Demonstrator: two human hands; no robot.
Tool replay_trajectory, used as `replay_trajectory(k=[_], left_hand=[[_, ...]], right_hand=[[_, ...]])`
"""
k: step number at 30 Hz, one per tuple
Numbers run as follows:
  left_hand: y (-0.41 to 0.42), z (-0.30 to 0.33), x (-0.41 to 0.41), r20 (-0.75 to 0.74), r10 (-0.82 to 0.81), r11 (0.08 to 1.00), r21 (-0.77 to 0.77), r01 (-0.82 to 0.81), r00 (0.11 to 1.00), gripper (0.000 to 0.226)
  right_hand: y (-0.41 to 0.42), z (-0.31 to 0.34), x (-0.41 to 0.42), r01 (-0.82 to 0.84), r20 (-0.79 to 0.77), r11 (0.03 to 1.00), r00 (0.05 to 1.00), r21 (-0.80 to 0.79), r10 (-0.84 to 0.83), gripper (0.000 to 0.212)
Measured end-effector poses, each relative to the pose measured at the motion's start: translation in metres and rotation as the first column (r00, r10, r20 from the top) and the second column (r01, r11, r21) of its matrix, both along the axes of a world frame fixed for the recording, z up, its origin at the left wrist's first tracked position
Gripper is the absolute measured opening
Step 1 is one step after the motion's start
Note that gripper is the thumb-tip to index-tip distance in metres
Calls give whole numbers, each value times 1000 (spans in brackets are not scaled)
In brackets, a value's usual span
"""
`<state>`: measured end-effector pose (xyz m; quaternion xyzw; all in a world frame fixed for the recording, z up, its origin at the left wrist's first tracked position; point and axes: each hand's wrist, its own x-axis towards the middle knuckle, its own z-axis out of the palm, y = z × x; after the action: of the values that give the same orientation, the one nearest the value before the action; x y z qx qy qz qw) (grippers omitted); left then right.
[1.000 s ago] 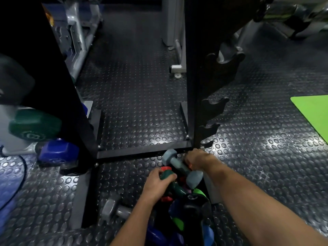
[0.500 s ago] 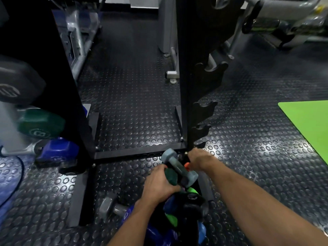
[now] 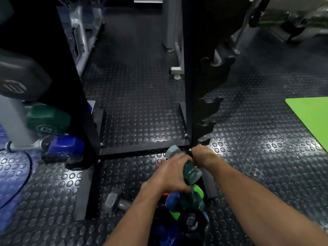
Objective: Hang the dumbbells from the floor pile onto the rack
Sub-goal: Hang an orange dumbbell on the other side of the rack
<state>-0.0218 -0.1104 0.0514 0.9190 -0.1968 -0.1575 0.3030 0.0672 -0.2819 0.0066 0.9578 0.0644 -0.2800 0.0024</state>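
Head view: 2 hands, left (image 3: 171, 172) and right (image 3: 201, 155), grip dumbbells (image 3: 190, 172) over studded floor (image 3: 138, 89).

Single head view, worn high, looking forward and steeply down. Wide-angle; edges bow. Rack (image 3: 191, 86) upright at centre, base bar just beyond hands. Floor (image 3: 138, 103) behind rack recedes to top edge. Near rack base, forearms enter from bottom edge, close to lens. No second view, nothing shared.
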Motion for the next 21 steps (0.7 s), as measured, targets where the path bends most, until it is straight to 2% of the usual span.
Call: replay_trajectory(k=[3, 6, 9, 13, 15, 18, 21], left_hand=[[-2, 26, 11, 45, 20, 999, 27, -21, 999, 68], [24, 49, 30, -3, 228, 974, 9, -228, 974, 63], [54, 49, 39, -61, 430, 901, -36, -432, 901, 67], [81, 19, 39, -142, 612, 784, -21, -621, 778, 30], [96, -2, 36, -242, 688, 702, -21, -712, 684, 25], [115, -29, 31, -434, 798, 465, 3, -885, 418, 34], [120, -54, 20, -617, 755, 269, -18, -963, 222, 33]], right_hand=[[1, 2, 3, -12, -9, 1000, 1000, 9, 13, 33], [4, 9, -4, 27, -15, 1000, 1000, 4, -27, 39], [4, 11, -9, 70, 1, 997, 998, 13, -70, 41], [5, 12, -12, 92, 12, 996, 996, 18, -92, 43], [3, 12, -10, 111, 15, 994, 994, 20, -111, 45], [0, 14, -5, 147, -12, 989, 989, 13, -146, 46], [-2, 16, -1, 166, -25, 986, 986, 6, -166, 49]])
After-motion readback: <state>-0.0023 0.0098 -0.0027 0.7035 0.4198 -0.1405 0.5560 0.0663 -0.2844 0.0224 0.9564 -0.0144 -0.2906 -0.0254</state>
